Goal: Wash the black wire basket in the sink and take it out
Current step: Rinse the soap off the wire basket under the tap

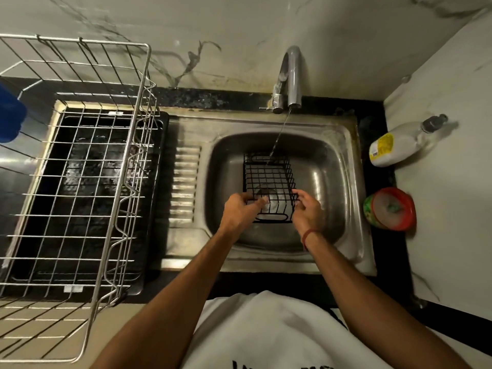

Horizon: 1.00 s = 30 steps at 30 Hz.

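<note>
Both forearms bare, reaching fwd and converging. Left hand [241,209]: palm down, fingers curled, tips pinching wire at near-left rim of black wire basket [269,179]. Right hand [308,209]: fingers curled on wire at near-right rim, thumb up; red thread band [308,237] on wrist.

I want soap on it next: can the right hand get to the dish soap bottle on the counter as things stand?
Probably yes, once it lets go. The right hand grips the black wire basket; the soap bottle lies right of the sink with nothing between.
</note>
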Each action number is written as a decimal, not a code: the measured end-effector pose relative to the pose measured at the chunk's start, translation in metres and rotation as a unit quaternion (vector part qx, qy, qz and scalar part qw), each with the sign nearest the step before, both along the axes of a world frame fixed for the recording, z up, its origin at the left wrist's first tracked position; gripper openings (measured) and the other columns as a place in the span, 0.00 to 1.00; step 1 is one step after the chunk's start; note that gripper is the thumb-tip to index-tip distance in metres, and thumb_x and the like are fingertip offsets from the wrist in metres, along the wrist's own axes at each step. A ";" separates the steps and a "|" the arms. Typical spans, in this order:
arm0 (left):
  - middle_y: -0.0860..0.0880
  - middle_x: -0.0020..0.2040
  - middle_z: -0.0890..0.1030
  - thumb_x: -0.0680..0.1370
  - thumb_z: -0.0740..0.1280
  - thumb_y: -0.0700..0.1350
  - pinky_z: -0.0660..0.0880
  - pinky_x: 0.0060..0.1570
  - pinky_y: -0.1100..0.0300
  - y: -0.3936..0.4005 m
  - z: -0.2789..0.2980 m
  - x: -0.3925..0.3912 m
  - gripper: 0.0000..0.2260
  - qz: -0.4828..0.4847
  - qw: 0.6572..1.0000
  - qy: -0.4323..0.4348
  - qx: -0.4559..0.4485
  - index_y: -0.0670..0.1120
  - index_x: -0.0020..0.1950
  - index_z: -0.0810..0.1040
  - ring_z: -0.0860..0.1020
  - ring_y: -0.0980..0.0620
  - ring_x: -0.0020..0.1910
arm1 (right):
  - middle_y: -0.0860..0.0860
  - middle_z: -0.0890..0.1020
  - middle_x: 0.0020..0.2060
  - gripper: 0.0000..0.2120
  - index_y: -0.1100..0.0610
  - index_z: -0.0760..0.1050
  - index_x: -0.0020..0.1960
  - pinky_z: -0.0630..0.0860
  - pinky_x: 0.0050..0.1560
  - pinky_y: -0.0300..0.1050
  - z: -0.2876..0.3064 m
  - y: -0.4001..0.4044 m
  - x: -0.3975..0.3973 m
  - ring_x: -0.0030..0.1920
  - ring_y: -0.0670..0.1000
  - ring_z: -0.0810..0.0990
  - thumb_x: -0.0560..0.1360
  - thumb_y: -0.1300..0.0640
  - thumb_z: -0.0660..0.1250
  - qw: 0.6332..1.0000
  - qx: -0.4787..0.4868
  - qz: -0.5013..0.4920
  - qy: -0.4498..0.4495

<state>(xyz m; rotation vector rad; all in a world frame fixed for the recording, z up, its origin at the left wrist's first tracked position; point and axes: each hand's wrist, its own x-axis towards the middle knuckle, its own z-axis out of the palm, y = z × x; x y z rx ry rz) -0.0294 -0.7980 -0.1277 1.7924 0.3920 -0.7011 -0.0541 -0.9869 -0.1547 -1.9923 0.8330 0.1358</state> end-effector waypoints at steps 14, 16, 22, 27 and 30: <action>0.50 0.52 0.86 0.78 0.79 0.49 0.82 0.56 0.54 -0.017 -0.044 -0.003 0.09 -0.116 0.971 0.067 0.200 0.49 0.56 0.87 0.85 0.48 0.54 | 0.53 0.82 0.64 0.18 0.56 0.80 0.67 0.68 0.36 0.25 -0.034 -0.019 -0.002 0.55 0.48 0.80 0.81 0.70 0.65 0.985 -0.006 0.085 0.152; 0.49 0.53 0.86 0.78 0.79 0.50 0.81 0.57 0.54 -0.017 -0.047 -0.004 0.11 -0.121 0.967 0.072 0.214 0.48 0.58 0.86 0.84 0.47 0.55 | 0.53 0.80 0.66 0.19 0.56 0.77 0.69 0.70 0.38 0.28 -0.033 -0.017 -0.003 0.54 0.47 0.77 0.82 0.70 0.65 0.979 -0.001 0.109 0.173; 0.48 0.52 0.87 0.79 0.77 0.51 0.84 0.59 0.47 -0.016 -0.050 -0.002 0.09 -0.127 0.963 0.073 0.226 0.49 0.56 0.87 0.85 0.47 0.54 | 0.56 0.77 0.71 0.25 0.54 0.72 0.73 0.73 0.63 0.40 -0.030 -0.014 -0.009 0.66 0.52 0.77 0.81 0.72 0.64 0.978 0.032 0.122 0.167; 0.47 0.59 0.84 0.74 0.81 0.58 0.83 0.57 0.46 -0.024 -0.047 -0.002 0.26 -0.107 0.937 0.015 0.333 0.48 0.64 0.78 0.84 0.43 0.58 | 0.56 0.77 0.71 0.25 0.52 0.68 0.77 0.75 0.55 0.38 -0.028 -0.012 -0.011 0.62 0.51 0.78 0.83 0.65 0.67 0.977 0.041 0.137 0.161; 0.45 0.76 0.72 0.69 0.86 0.56 0.79 0.67 0.39 -0.034 -0.052 0.002 0.46 -0.103 0.957 -0.042 0.267 0.51 0.77 0.60 0.75 0.40 0.72 | 0.54 0.79 0.65 0.20 0.55 0.70 0.73 0.68 0.35 0.29 -0.026 -0.016 -0.006 0.47 0.44 0.76 0.83 0.61 0.68 0.977 -0.023 0.150 0.152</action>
